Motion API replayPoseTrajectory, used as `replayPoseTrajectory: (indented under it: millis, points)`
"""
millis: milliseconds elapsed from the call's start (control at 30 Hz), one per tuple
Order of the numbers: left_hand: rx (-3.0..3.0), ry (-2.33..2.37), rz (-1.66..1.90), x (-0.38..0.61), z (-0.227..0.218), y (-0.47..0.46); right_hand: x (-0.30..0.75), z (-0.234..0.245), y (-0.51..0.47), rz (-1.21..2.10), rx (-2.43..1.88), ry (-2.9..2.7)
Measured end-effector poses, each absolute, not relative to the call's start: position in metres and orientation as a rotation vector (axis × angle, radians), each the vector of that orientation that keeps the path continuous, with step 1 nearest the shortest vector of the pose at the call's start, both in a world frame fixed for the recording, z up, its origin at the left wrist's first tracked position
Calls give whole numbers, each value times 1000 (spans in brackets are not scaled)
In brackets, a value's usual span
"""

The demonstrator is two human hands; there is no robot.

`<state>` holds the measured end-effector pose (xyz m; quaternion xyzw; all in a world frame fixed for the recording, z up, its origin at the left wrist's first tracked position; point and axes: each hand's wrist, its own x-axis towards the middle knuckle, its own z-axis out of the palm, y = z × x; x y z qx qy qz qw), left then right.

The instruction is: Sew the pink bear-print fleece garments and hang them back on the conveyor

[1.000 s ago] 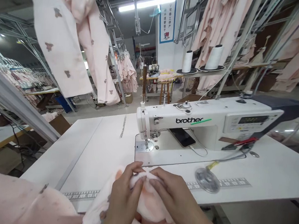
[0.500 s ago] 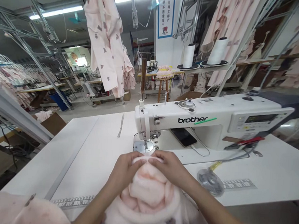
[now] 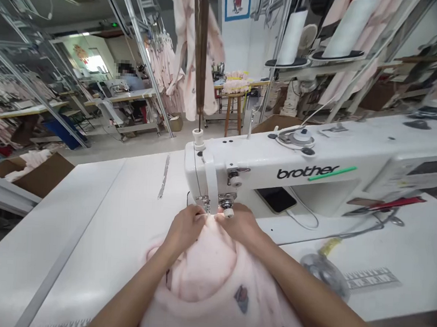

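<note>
A pale pink fleecy garment (image 3: 209,270) with small grey printed motifs lies in front of me, its far edge at the needle of the white sewing machine (image 3: 255,170). My left hand (image 3: 188,228) pinches that edge just left of the presser foot (image 3: 208,208). On the other side, my right hand (image 3: 237,223) grips the same edge, its fingers partly hidden behind the machine's tension knob (image 3: 228,212). The cloth between the two hands reaches the presser foot; whether it is under the foot I cannot tell.
A phone (image 3: 276,199) with a white cable lies under the machine arm. A clear round object (image 3: 324,274) and a ruler strip (image 3: 373,280) are on the right of the table (image 3: 101,235). Thread cones (image 3: 291,38) stand behind. Another person (image 3: 133,81) sits far back left.
Both hands have moved forward to the needle, carrying the garment's edge with them. The garment is more spread out, and the view has moved closer to the machine.
</note>
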<state>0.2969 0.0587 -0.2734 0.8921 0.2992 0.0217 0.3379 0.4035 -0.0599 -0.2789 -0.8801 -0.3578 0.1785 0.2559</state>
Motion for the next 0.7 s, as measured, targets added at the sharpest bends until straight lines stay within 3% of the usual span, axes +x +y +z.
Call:
replayPoseTrajectory:
  millis: [700]
  points:
    - [2424,895,91,306,-278,58,400,-283,-60,297,-2469,-1039]
